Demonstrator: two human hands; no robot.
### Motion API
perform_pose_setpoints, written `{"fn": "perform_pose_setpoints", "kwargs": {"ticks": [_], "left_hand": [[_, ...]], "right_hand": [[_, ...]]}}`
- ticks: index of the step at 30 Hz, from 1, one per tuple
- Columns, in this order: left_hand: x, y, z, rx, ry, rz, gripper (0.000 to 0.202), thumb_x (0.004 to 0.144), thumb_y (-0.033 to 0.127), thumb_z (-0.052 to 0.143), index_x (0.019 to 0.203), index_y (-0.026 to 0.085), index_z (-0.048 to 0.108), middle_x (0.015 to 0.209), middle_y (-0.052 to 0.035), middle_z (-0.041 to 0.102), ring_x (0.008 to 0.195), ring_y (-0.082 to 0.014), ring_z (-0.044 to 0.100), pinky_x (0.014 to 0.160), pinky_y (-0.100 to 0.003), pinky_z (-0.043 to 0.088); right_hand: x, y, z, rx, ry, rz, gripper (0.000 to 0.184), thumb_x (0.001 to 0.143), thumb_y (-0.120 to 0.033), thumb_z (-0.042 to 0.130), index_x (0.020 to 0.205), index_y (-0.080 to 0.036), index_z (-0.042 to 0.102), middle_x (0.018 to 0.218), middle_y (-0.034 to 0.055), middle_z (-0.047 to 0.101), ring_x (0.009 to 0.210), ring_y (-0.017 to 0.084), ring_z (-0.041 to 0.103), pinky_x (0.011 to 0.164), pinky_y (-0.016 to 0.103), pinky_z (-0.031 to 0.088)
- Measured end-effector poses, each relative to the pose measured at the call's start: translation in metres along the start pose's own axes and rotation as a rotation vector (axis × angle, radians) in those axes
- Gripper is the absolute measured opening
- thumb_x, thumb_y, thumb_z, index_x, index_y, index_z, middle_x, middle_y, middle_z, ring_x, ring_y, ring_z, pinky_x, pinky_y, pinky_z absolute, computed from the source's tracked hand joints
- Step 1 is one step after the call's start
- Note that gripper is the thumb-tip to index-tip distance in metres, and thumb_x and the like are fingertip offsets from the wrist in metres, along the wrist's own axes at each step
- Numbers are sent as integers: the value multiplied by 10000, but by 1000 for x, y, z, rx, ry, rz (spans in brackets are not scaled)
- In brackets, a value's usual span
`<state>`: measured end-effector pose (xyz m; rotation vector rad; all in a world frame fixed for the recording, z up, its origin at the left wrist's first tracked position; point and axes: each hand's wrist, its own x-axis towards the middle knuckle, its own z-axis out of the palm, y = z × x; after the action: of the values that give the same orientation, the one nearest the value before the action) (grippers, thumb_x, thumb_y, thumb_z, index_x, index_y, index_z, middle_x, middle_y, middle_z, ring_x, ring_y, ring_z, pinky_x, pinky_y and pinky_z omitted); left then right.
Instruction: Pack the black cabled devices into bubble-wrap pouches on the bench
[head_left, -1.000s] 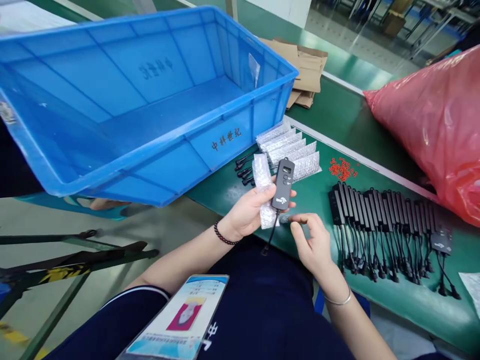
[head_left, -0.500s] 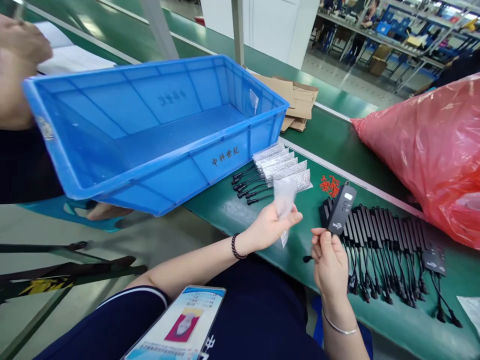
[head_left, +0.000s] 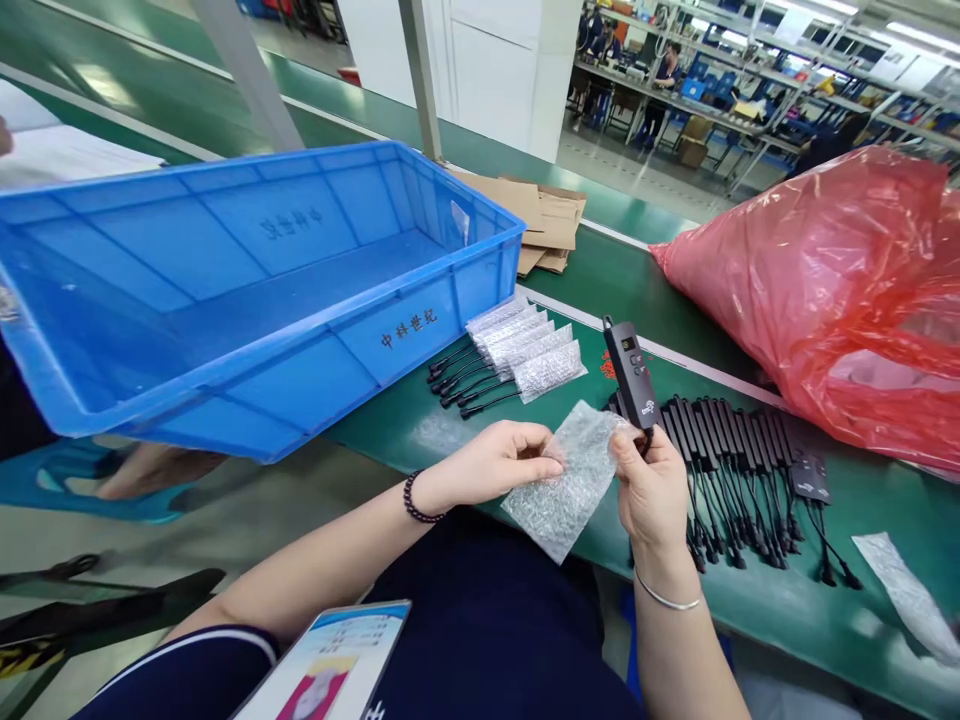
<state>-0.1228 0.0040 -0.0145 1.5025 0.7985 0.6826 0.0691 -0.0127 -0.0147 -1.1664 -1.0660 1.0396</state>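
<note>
My left hand [head_left: 491, 462] pinches one edge of a clear bubble-wrap bag [head_left: 568, 478] held flat in front of me. My right hand [head_left: 651, 485] grips the bag's other edge and also holds a black remote-like device [head_left: 630, 372] upright, its cable hanging down behind the hand. Both hands hover over the near edge of the green conveyor table [head_left: 480, 425].
A large blue plastic crate [head_left: 247, 290] is held at the left by another person. Bagged devices [head_left: 521, 345] lie in a row, several unbagged black devices [head_left: 739, 445] with cables on the right. A red plastic bag [head_left: 817, 290], flattened cardboard [head_left: 540, 215] and small red rings [head_left: 606, 366] lie farther back.
The device went from my left hand to my right. Both hands came together on the bubble-wrap bag, now spread between them. The blue crate shifted left and lower in view.
</note>
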Motion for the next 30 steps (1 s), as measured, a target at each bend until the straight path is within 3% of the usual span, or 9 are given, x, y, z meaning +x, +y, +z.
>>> {"fn": "perform_pose_setpoints", "kwargs": {"ticks": [5, 8, 12, 14, 16, 19, 22, 25, 30], "left_hand": [[0, 2, -8, 489, 521, 328, 115, 827, 250, 583, 746, 179, 623, 739, -26, 612, 731, -158, 522, 739, -296, 393], [1, 0, -9, 755, 640, 617, 165, 811, 126, 557, 823, 242, 674, 796, -24, 646, 884, -200, 549, 871, -370, 361], [3, -5, 1, 505, 935, 799, 395, 676, 177, 762, 1029, 321, 660, 1143, -27, 602, 1206, -257, 437, 1034, -423, 300], [3, -7, 11, 57, 862, 666, 655, 620, 357, 825, 1217, 311, 560, 1337, -62, 481, 1289, -286, 372, 1035, -426, 349], [2, -8, 21, -391, 533, 409, 763, 649, 530, 768, 1304, 260, 484, 1357, -110, 472, 1255, -294, 431, 964, -405, 439], [8, -9, 26, -710, 254, 62, 464, 750, 432, 721, 1119, 172, 617, 1102, -112, 645, 1003, -230, 603, 818, -315, 513], [25, -7, 19, -791, 380, 13, 169, 765, 241, 723, 886, 136, 667, 885, -58, 688, 809, -156, 628, 714, -245, 512], [42, -3, 8, -881, 511, 71, 206, 728, 238, 755, 879, 132, 661, 877, -43, 692, 793, -149, 633, 695, -250, 512], [56, -7, -6, -968, 616, 51, 316, 671, 282, 802, 893, 128, 639, 838, -25, 678, 717, -129, 629, 656, -260, 511]], "right_hand": [[-10, -5, -3, 76, 15, 20, 315, 778, -452, 660, 955, -195, 623, 751, 2, 558, 461, 47, 247, 396, 204, 201], [-17, -8, 2, 148, -27, 42, 282, 759, -417, 696, 918, -195, 626, 721, -9, 572, 464, 49, 295, 410, 195, 248], [-21, -8, 10, 128, 42, 28, 229, 745, -337, 727, 886, -197, 612, 744, -12, 600, 601, 90, 495, 557, 217, 422], [-22, -6, 11, 126, 103, -17, 227, 745, -331, 729, 878, -197, 604, 768, -15, 599, 659, 98, 524, 614, 227, 449], [-22, -4, 12, 113, 117, -27, 224, 737, -320, 739, 858, -195, 598, 759, -24, 584, 644, 87, 509, 619, 221, 448], [-21, -1, 9, 52, 40, 3, 245, 727, -331, 748, 863, -188, 604, 772, -16, 598, 612, 81, 498, 597, 220, 445], [-28, -1, 0, -9, 9, -24, 252, 856, -418, 589, 917, -176, 624, 790, 28, 655, 677, 119, 558, 639, 250, 468], [-42, 1, -16, -83, 12, -42, 340, 953, -411, 410, 931, -170, 649, 772, 52, 680, 740, 148, 602, 687, 279, 483], [-55, 14, -41, -260, -127, -78, 273, 967, -308, 414, 1027, -190, 653, 850, 54, 692, 817, 165, 637, 760, 302, 492]]}}
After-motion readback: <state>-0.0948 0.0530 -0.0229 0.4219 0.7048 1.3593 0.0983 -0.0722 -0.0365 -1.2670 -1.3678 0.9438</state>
